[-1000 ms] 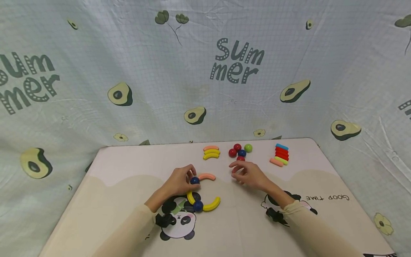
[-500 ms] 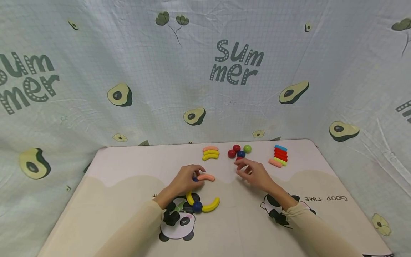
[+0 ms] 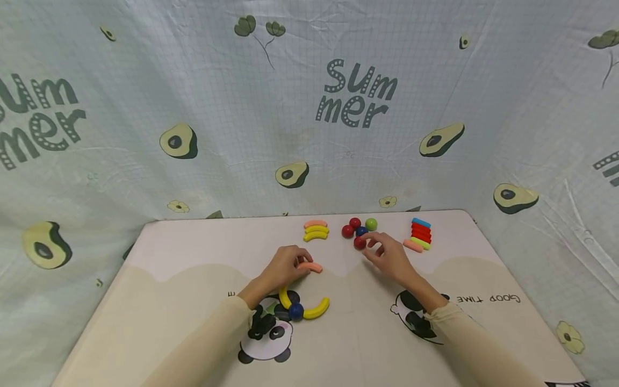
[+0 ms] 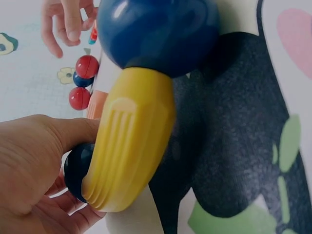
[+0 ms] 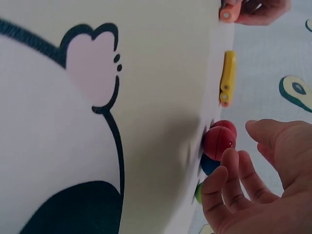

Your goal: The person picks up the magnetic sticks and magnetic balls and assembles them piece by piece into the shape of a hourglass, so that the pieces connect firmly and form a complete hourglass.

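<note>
In the head view my left hand (image 3: 285, 267) grips the left end of an orange curved piece (image 3: 314, 267). Its fingers reach around a dark blue ball (image 4: 75, 168), seen in the left wrist view against the end of a yellow curved piece (image 4: 134, 141). That piece joins a second blue ball (image 3: 296, 311), which has another yellow curved piece (image 3: 316, 309) on its right. My right hand (image 3: 393, 258) has its thumb and fingers apart beside a red ball (image 3: 359, 243); whether a fingertip touches the ball, I cannot tell.
Behind the red ball sit more red balls (image 3: 347, 231), a blue ball (image 3: 361, 231) and a green ball (image 3: 371, 224). Orange and yellow curved pieces (image 3: 316, 230) lie to their left. Coloured straight sticks (image 3: 420, 233) lie at the right. A printed cloth (image 3: 232, 177) hangs behind the table.
My left hand has shifted right from the upper blue ball onto the orange piece's end, now covering the ball. My right hand has moved right, uncovering the front red ball.
</note>
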Demonstrator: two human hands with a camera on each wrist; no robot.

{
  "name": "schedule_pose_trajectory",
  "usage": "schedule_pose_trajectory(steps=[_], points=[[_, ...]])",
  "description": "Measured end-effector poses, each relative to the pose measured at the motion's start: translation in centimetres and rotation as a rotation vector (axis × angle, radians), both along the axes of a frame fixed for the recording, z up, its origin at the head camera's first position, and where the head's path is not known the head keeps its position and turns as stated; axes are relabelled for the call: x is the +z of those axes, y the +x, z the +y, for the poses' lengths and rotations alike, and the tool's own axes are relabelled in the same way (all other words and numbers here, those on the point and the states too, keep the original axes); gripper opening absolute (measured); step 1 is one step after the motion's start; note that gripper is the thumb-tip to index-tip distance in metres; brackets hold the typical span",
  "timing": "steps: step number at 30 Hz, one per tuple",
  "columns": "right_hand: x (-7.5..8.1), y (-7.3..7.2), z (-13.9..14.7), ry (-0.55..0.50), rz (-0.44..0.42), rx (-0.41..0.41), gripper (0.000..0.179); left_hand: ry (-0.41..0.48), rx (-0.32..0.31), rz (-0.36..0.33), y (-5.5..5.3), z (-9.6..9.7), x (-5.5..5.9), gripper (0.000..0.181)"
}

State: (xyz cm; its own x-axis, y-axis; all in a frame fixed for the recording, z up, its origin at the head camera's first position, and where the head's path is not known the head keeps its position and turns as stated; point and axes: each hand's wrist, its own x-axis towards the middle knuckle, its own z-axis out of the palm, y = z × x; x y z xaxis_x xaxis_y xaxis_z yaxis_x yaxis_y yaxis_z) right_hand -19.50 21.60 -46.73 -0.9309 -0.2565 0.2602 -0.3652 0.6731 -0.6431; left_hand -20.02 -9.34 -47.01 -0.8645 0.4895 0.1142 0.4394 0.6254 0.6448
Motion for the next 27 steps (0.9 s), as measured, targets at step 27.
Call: schedule_pose_trajectory(steps=[27], points=[[-1.4, -2.1, -0.7, -0.004, -0.084, -0.044, 0.038, 0.061, 0.059, -0.039, 0.3, -0.7, 0.2, 0.012]])
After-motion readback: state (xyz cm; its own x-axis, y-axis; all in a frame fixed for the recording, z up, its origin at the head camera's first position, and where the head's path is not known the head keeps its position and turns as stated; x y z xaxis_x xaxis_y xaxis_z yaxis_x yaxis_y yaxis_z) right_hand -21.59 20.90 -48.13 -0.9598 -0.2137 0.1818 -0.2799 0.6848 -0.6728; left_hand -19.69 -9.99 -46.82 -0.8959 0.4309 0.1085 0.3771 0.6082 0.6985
